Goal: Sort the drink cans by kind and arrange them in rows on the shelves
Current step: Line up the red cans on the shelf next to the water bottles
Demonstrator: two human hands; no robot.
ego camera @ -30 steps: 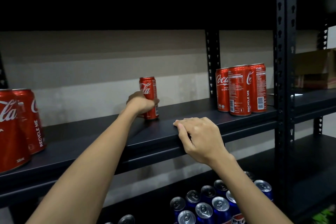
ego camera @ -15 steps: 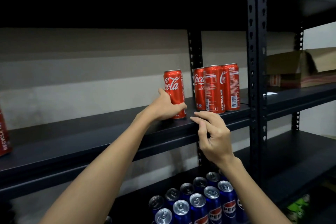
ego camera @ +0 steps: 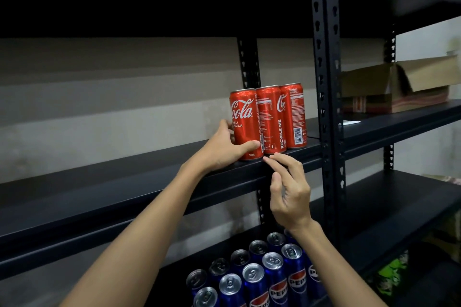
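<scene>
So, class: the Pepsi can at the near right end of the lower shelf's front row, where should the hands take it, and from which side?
Grip the Pepsi can round its upper wall, from above and the front-right: it stands upright, with neighbours packed on its left and behind.

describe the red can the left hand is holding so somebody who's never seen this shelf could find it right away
Find the black shelf above the blue Pepsi cans; red cans stand at its right end by the upright post. The can gripped by the left hand is leftmost, and alone shows the white Cola script.
</scene>
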